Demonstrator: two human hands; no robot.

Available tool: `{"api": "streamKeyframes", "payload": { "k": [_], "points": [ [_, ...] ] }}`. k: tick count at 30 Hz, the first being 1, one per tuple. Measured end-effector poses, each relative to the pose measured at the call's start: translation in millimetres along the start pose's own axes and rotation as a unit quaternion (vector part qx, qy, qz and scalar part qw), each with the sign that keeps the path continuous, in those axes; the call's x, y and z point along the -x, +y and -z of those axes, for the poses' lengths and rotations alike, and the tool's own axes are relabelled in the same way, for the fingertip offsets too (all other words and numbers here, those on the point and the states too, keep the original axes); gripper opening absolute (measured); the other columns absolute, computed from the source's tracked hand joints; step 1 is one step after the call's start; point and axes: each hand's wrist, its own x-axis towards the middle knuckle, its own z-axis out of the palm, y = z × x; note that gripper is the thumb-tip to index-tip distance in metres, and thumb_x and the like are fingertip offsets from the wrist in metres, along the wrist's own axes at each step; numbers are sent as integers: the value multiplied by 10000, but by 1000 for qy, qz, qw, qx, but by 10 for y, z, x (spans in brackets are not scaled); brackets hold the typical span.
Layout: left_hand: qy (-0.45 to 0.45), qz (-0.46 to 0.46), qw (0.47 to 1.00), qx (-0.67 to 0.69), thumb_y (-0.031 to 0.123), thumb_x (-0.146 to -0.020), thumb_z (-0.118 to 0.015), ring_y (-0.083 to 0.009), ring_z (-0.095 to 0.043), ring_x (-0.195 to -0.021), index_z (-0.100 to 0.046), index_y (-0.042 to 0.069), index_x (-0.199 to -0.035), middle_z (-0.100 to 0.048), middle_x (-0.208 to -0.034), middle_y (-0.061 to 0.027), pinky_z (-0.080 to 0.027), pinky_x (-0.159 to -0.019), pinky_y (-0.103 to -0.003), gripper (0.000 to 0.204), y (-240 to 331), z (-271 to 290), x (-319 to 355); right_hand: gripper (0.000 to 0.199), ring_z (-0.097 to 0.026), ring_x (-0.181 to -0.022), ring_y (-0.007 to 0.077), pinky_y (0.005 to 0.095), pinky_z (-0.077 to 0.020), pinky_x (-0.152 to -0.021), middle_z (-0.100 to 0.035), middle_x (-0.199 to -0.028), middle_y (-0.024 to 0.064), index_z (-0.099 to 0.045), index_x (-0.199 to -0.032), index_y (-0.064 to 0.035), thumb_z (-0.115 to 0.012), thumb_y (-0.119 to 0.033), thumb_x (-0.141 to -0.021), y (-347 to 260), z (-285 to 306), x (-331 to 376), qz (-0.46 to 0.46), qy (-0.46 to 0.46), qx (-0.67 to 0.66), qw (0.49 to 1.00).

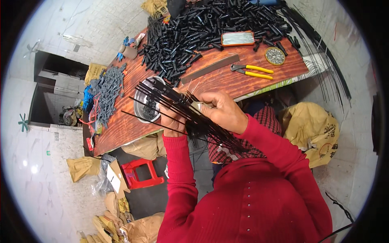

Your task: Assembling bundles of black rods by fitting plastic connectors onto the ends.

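My left hand (173,120) is closed around a loose bundle of thin black rods (148,102). The rods fan out over the table's edge at one end and run down over my lap at the other. Close to its fingers is a thicker black tubular piece (172,94). My right hand (225,113) is closed in a pinch against the bundle, and a pale patch shows at its thumb; what it pinches is hidden. Just beyond my left hand stands a metal bowl (139,97) holding small dark parts, partly covered by the rods.
On the wooden table (121,125) lie a heap of black tubular parts (202,28), a grey parts pile (109,91), yellow-handled cutters (253,71), a flat metal bar (210,69), a tray of thin pins (238,38) and a round tub (275,56). A red stool (152,180) and sacks (310,129) stand nearby.
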Motion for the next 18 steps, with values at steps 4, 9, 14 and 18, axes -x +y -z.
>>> {"api": "streamKeyframes", "payload": {
  "k": [4,9,14,18],
  "points": [
    [-12,3,1000,29,148,-853,-737,-182,-635,-839,-574,-8,-1098,-626,-946,-70,-560,-722,-307,333,-12,6,-8,240,-523,-732,53,295,-477,-657,-623,-722,95,-689,-1020,53,-706,-149,-892,-38,-69,39,-10,23,-64,998],
    [47,-8,993,112,41,-791,-763,-187,-652,-774,-584,-17,-1079,-651,-951,-93,-562,-653,-287,344,2,-180,25,180,-554,-821,40,239,-480,-723,-660,-919,-5,-651,-1097,50,-572,-77,-997,-55,-145,60,41,18,-65,997],
    [0,7,999,35,-52,-831,-686,-178,-683,-717,-611,-5,-1054,-687,-919,-86,-556,-574,-263,239,49,34,-37,177,-571,-837,48,240,-489,-750,-673,-938,10,-645,-1110,52,-564,-49,-989,-186,-117,84,7,-9,-27,1000],
    [36,-9,999,-22,-111,-786,-658,-151,-669,-729,-626,13,-990,-677,-903,-63,-560,-630,-262,240,119,-102,-44,162,-590,-857,57,242,-494,-765,-678,-946,18,-647,-1096,50,-563,-27,-982,-154,-96,51,-16,-5,-21,1000]
  ]
}}
